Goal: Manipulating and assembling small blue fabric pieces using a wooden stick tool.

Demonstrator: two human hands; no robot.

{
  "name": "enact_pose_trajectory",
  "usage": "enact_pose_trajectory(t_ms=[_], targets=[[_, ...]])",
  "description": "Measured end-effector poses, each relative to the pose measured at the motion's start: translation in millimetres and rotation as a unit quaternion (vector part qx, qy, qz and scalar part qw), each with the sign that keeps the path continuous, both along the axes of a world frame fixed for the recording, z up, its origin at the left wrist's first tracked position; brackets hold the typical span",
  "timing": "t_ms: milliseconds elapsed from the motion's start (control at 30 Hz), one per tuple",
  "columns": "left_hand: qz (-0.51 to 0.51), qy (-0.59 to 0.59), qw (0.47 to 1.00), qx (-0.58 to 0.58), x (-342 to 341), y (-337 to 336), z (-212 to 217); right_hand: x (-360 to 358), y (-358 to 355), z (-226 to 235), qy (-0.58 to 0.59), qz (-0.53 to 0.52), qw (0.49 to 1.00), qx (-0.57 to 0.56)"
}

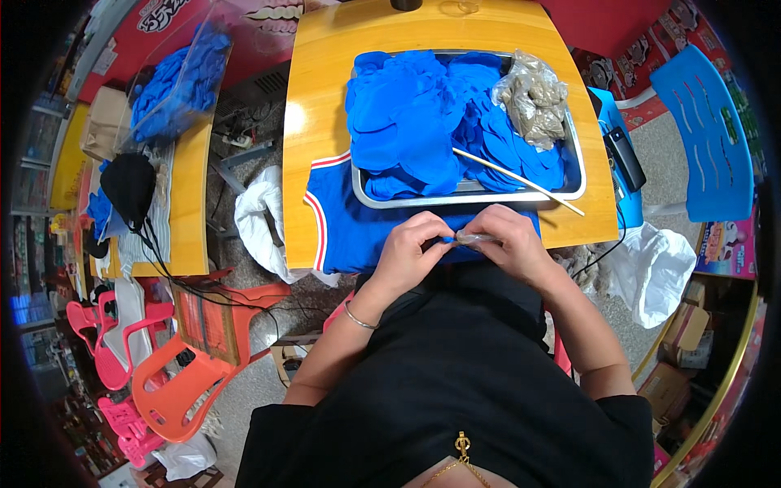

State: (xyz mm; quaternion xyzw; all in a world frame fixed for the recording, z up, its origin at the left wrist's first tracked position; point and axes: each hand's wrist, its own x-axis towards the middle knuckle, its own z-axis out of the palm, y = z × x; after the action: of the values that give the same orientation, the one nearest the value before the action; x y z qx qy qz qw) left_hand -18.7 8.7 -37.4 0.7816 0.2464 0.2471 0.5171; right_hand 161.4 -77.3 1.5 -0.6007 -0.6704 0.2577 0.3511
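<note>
Translucent plastic strip [477, 238] is being pinched by the right hand [511, 237], while the left hand [412, 249] is gripping a small blue piece [447, 240] near the metal tray [455, 200].

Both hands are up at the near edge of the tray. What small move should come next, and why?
Probably ease the right hand slightly aside to expose more of the clear piece it pinches. The left hand pinches a small blue piece close by, and with fingers covering parts of both, I can't tell whether they are joined.
</note>
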Motion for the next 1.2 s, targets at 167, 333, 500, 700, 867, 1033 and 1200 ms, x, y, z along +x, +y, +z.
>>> enact_pose_trajectory(t_ms=[167,333,500,700,867,1033,1200], targets=[[0.010,-0.028,0.992,-0.121,1.0,-2.8,1.1,7.1,1.0,3.4,-0.004,0.054,0.998,0.011],[0.017,-0.075,0.988,-0.136,2.6,-5.3,-8.7,6.9,4.3,8.0,-0.073,0.068,0.995,0.010],[0.037,-0.094,0.989,-0.106,1.9,-9.4,-14.5,2.5,5.3,12.1,-0.142,0.089,0.986,0.021],[0.039,-0.098,0.989,-0.107,3.8,-16.4,-18.5,-19.6,2.8,12.8,-0.246,0.027,0.969,-0.021],[0.033,-0.090,0.989,-0.112,4.0,-13.0,-14.9,-18.0,6.2,10.1,-0.237,-0.018,0.970,-0.048],[0.031,-0.099,0.989,-0.105,4.8,-14.0,-17.4,-26.9,6.3,12.2,-0.285,-0.028,0.957,-0.042],[0.021,-0.128,0.975,-0.179,2.7,-18.3,-21.6,-23.0,9.8,13.7,-0.309,-0.012,0.949,-0.052]])
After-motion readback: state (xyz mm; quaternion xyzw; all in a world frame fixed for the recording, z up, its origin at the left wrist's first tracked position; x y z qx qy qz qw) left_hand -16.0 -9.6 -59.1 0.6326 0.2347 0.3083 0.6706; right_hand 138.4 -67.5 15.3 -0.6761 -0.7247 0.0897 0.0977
